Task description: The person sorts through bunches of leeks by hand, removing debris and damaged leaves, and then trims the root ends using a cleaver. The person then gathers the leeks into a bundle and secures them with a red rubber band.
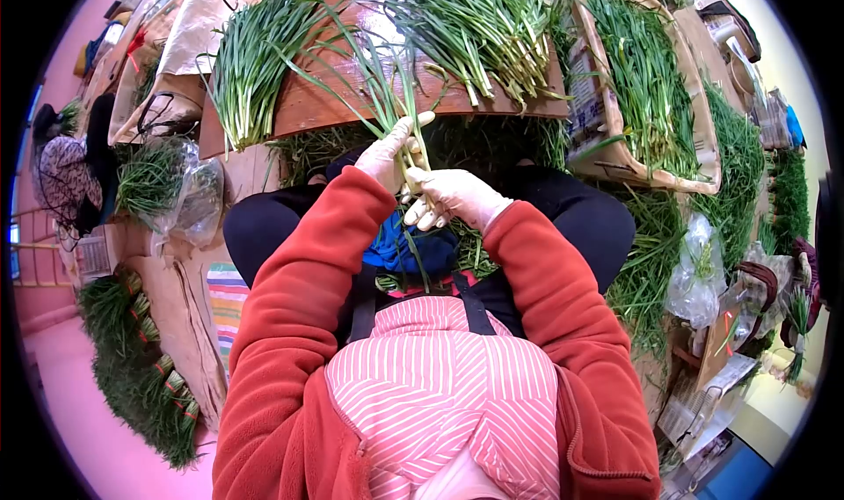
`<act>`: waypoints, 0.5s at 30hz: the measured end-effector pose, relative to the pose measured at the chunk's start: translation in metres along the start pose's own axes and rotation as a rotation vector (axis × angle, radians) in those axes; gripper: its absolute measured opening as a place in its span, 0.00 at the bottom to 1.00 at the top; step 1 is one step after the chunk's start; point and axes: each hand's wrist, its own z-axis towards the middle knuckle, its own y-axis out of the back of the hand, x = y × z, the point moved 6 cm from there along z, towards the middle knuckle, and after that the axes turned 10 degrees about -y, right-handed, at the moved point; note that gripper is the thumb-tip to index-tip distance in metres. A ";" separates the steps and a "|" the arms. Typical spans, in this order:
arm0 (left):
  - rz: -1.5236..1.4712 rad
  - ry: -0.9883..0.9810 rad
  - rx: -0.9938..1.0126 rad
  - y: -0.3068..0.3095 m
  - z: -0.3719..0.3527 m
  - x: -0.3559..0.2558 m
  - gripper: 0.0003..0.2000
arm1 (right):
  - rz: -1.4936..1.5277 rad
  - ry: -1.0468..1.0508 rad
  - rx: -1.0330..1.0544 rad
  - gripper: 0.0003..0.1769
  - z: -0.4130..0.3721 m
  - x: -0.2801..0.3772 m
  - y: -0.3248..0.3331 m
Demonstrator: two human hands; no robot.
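Pink flooring (66, 381) and heaps of greenery surround a wooden board (309, 113), where a person in a red fleece and striped apron works with knees spread to either side. Two piles of long-leaved greens lie on the board, a left pile (255, 78) and a larger right pile (479, 29), most of their pale ends pointing toward the worker, an arrangement that seems meant to keep the stems within easy reach. At right, a lined box (646, 177) holds more greens, laid roughly lengthwise, perhaps to keep them aligned. Bundles with red ties (145, 359) rest on the floor at lower left.

Between the two piles, at the board's near edge, a small bunch of green stalks (376, 91) fans out over the wood, its pale ends gathered at the hands, probably to keep them together. The left hand (389, 155), in a pale glove, closes around the lower stalks, thumb extended beside them. The right hand (457, 194), gloved alike, meets the ends with partly bent fingers; overlap hides whether they pinch or merely touch.
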 end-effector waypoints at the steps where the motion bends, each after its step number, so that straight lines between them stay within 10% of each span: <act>1: 0.030 0.018 -0.019 0.001 0.000 0.003 0.27 | -0.054 0.092 -0.032 0.21 0.004 -0.003 0.003; 15: 0.092 0.179 0.306 -0.021 -0.023 0.014 0.36 | -0.245 0.202 0.059 0.21 -0.005 0.007 0.002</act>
